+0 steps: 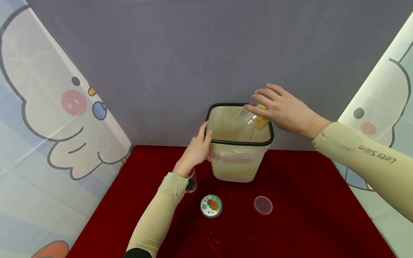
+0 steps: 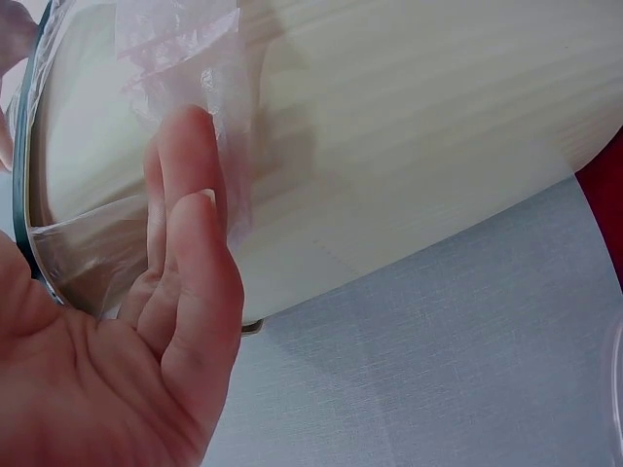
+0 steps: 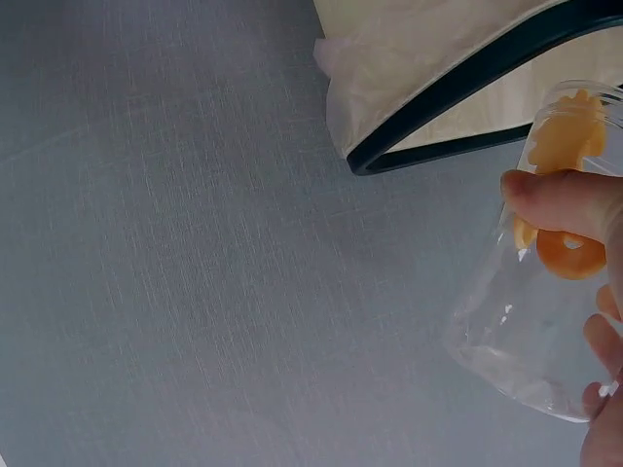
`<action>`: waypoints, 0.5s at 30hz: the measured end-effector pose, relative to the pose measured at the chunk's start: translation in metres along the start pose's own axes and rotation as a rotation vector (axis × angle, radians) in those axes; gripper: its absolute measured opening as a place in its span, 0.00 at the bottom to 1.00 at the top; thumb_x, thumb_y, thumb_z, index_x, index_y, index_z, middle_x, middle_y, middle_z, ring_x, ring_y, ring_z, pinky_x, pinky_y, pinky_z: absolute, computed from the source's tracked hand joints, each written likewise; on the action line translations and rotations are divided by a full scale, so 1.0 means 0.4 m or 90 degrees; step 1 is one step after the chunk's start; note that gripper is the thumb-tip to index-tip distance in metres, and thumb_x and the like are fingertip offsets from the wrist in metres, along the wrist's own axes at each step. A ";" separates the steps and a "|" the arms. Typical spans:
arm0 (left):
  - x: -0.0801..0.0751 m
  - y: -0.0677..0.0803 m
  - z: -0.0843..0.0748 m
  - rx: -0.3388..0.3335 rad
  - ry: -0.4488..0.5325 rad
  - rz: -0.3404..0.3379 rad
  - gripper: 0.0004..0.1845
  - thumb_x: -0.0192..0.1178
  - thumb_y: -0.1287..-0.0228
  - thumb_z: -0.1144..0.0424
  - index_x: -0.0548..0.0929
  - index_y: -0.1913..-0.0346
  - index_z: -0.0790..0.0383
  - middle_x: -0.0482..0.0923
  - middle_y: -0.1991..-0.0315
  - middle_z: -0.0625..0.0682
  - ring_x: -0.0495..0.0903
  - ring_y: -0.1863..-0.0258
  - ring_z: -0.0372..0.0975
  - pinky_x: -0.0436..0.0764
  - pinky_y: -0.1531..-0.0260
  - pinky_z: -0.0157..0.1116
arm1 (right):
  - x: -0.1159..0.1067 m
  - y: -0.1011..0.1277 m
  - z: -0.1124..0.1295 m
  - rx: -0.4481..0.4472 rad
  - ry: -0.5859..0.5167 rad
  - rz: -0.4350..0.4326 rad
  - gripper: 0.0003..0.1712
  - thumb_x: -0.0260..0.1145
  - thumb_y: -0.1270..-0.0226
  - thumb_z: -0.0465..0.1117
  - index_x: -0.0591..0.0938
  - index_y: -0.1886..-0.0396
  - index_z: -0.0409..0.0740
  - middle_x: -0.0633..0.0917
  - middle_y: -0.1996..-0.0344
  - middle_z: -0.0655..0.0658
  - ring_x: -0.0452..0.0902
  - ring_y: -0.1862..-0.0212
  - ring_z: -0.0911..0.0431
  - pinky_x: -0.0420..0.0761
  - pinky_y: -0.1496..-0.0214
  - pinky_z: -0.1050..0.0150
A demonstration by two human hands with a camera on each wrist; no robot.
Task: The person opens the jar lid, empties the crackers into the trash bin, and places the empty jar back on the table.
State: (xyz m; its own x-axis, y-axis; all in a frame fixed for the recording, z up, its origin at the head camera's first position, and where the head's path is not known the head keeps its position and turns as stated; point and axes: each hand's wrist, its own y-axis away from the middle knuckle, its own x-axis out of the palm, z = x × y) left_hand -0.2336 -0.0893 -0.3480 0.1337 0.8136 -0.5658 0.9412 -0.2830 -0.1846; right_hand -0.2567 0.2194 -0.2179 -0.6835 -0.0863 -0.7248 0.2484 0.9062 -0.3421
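Observation:
A cream trash bin with a black rim stands upright at the back of the table, lined with a thin clear bag. My left hand grips its left rim, several fingers lying along the outer wall. Above the bin's right side, my right hand holds a clear plastic jar tilted with its mouth toward the opening. Orange ring-like pieces are inside the jar, gathered near its mouth. My palm hides part of the jar in the head view.
Behind my left wrist, another clear jar is partly hidden. A round container with a fruit label and a clear round lid lie on the red cloth. A grey backdrop rises just behind the bin.

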 end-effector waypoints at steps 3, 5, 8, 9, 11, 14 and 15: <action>0.001 -0.002 0.000 0.002 -0.001 0.001 0.34 0.30 0.22 0.35 0.41 0.20 0.38 0.81 0.82 0.53 0.80 0.89 0.44 0.81 0.72 0.42 | -0.004 -0.001 0.000 -0.007 0.017 0.018 0.40 0.74 0.53 0.20 0.78 0.37 0.45 0.76 0.45 0.32 0.69 0.39 0.39 0.60 0.30 0.41; 0.002 -0.003 0.001 0.002 -0.001 0.000 0.33 0.30 0.22 0.36 0.41 0.20 0.39 0.81 0.83 0.53 0.80 0.89 0.44 0.81 0.71 0.42 | -0.006 -0.001 0.001 -0.018 0.032 0.035 0.42 0.75 0.54 0.19 0.78 0.36 0.46 0.75 0.44 0.33 0.68 0.38 0.39 0.59 0.30 0.41; 0.003 -0.004 0.002 0.000 -0.002 0.002 0.34 0.30 0.22 0.35 0.41 0.20 0.38 0.81 0.83 0.53 0.80 0.89 0.44 0.81 0.71 0.42 | -0.010 -0.003 0.005 -0.041 0.062 0.059 0.45 0.77 0.56 0.21 0.76 0.34 0.46 0.75 0.43 0.33 0.67 0.37 0.39 0.59 0.29 0.42; 0.003 -0.004 0.002 -0.001 -0.001 0.002 0.34 0.30 0.23 0.34 0.41 0.20 0.38 0.81 0.83 0.53 0.80 0.89 0.44 0.81 0.70 0.42 | -0.011 -0.004 0.007 -0.048 0.073 0.066 0.46 0.78 0.56 0.22 0.76 0.34 0.46 0.74 0.42 0.33 0.66 0.36 0.39 0.58 0.29 0.42; 0.004 -0.005 0.002 -0.001 0.000 0.002 0.34 0.30 0.23 0.34 0.41 0.20 0.38 0.81 0.83 0.53 0.80 0.89 0.44 0.81 0.70 0.41 | -0.014 -0.007 0.009 -0.061 0.095 0.077 0.48 0.79 0.57 0.23 0.75 0.32 0.46 0.74 0.41 0.33 0.66 0.35 0.39 0.56 0.28 0.42; 0.003 -0.006 0.003 0.002 -0.001 0.001 0.33 0.30 0.22 0.35 0.42 0.21 0.38 0.81 0.82 0.53 0.80 0.89 0.44 0.81 0.70 0.41 | -0.020 -0.013 0.011 -0.078 0.129 0.098 0.51 0.81 0.58 0.25 0.73 0.30 0.46 0.73 0.38 0.33 0.63 0.32 0.39 0.52 0.26 0.43; 0.003 -0.006 0.003 0.004 -0.002 -0.001 0.33 0.31 0.21 0.36 0.42 0.20 0.39 0.81 0.83 0.53 0.80 0.89 0.44 0.81 0.70 0.41 | -0.023 -0.016 0.012 -0.081 0.139 0.107 0.51 0.82 0.58 0.26 0.72 0.30 0.47 0.73 0.37 0.33 0.63 0.32 0.39 0.50 0.25 0.43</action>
State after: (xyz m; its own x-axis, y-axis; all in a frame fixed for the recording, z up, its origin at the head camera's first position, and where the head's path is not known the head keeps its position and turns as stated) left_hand -0.2362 -0.0882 -0.3493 0.1319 0.8126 -0.5677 0.9394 -0.2853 -0.1900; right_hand -0.2489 0.2124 -0.2118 -0.7748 0.1479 -0.6147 0.2918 0.9462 -0.1402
